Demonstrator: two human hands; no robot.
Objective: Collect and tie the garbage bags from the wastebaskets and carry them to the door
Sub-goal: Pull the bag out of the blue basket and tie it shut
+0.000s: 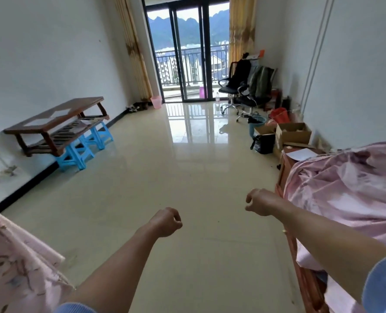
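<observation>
Both arms reach forward over the glossy tiled floor. My left hand is curled into a loose fist with nothing in it. My right hand hangs with its fingers bent downward, also holding nothing. A pink wastebasket stands far ahead on the left by the glass balcony door. A blue wastebasket lined with a dark bag stands on the right near the office chairs. A black bag sits on the floor beside the cardboard boxes.
A wooden low table rests on blue plastic stools along the left wall. Two office chairs, open cardboard boxes and a red bag crowd the right wall. A bed with pink bedding fills the right foreground.
</observation>
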